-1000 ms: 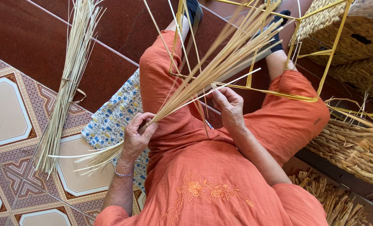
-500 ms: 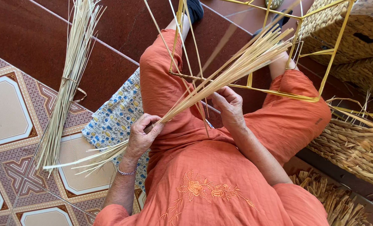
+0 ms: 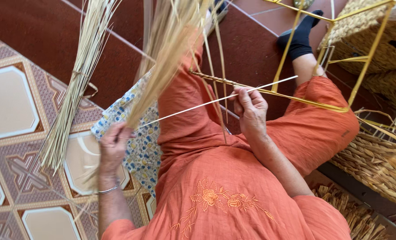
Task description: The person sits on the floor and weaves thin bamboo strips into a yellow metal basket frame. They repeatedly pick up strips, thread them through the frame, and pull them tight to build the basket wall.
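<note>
Left hand [image 3: 114, 149], grip closed, holds the straw bundle [image 3: 171, 49] at its near end. Right hand [image 3: 250, 110] pinches a single pale straw [image 3: 216, 100] beside the yellow wire frame [image 3: 340, 53]. Straw is probably light, springy, brittle: grasp near the ends, avoid kinking.

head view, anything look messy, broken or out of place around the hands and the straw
Nothing looks damaged or spilled. The left hand grips a straw bundle fanning upward, blurred. The right hand pinches a single pale stalk beside the yellow wire frame. A second bundle lies on the tiled floor.
</note>
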A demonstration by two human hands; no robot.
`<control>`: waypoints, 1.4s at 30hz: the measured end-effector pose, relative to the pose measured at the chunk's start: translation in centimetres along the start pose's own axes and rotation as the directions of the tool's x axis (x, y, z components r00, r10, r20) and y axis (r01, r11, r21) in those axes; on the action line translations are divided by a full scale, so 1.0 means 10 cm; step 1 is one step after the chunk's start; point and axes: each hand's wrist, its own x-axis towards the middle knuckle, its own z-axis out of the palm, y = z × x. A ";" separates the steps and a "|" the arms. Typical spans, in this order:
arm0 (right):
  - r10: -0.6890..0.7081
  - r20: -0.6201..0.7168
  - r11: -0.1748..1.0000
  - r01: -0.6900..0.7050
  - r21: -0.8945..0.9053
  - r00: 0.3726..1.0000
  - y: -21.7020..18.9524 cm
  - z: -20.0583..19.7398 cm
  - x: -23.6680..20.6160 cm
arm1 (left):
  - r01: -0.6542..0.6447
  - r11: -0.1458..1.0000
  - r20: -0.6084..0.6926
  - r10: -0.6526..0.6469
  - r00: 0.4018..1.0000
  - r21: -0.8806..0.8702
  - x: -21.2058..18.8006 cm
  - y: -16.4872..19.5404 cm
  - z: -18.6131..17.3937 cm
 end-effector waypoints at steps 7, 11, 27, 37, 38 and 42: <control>-0.007 -0.034 0.993 0.011 0.117 0.999 0.07 0.04 0.07 | 0.382 0.858 -0.456 -0.202 0.866 0.345 -0.44 -0.25 -1.16; -0.022 -0.038 0.991 0.027 0.134 0.999 0.05 0.09 0.08 | 0.373 0.927 -0.615 -0.278 0.738 0.029 -0.48 -0.47 -1.44; 0.016 -0.049 0.986 -0.007 0.165 0.999 0.09 0.10 -0.07 | -0.098 0.828 0.203 0.248 0.947 -0.552 0.42 0.76 1.07; -0.017 0.045 0.994 0.022 -0.103 0.999 0.17 -0.13 -0.15 | -0.623 0.738 -0.164 0.602 0.781 -0.259 0.83 1.71 0.76; 0.008 0.021 0.987 -0.004 -0.164 1.000 0.17 -0.16 -0.16 | -0.663 0.725 -0.163 0.642 0.749 -0.190 0.85 1.78 0.72; 0.044 0.007 0.938 -0.039 -0.345 0.999 0.15 -0.27 -0.16 | -0.782 0.623 0.027 0.782 0.622 -0.027 1.23 1.90 1.03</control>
